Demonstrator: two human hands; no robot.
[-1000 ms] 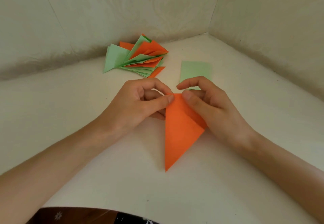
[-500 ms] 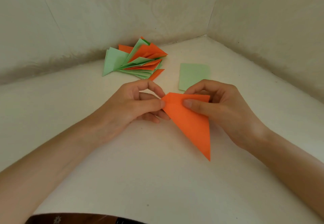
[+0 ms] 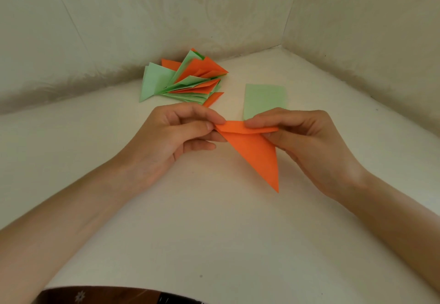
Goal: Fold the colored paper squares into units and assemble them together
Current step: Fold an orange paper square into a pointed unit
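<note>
An orange folded paper triangle [image 3: 256, 153] hangs in the air between both hands, its long point aimed down and to the right. My left hand [image 3: 176, 137] pinches its left top corner between thumb and forefinger. My right hand [image 3: 307, 137] pinches the right part of the top edge, where a narrow flap is folded over. Behind my left hand lies a pile of folded green and orange units [image 3: 188, 79]. A flat pale green paper [image 3: 264, 97] lies behind my right hand, its near edge hidden by my fingers.
The work surface is a cream tabletop [image 3: 214, 232] set in a corner. Patterned walls [image 3: 214, 6] close it off at the back and on the right. A dark patterned cloth [image 3: 107, 295] shows at the bottom edge.
The orange triangle has turned so its point swung from lower left to lower right. It was lifted and tipped, and its top edge now shows as a folded flap.
</note>
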